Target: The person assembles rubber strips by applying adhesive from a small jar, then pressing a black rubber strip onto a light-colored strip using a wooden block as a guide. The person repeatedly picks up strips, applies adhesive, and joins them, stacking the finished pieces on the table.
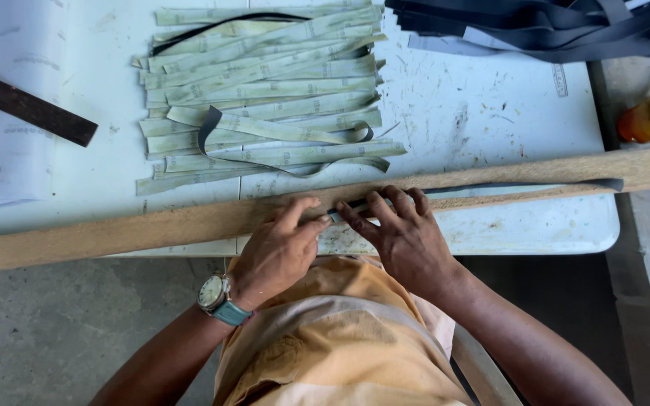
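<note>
Wooden plank [152,229] lies across the white table [490,113], with a thin dark strip [505,186] along its top. Left hand [276,252] and right hand [404,237] press the strip's end flat, fingers narrow and nearly meeting. Pale green strips [265,98] lie piled beyond

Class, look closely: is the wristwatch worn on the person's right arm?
No. The wristwatch with its teal strap sits on the left wrist, just behind the left hand pressing on the long wooden plank.
</note>
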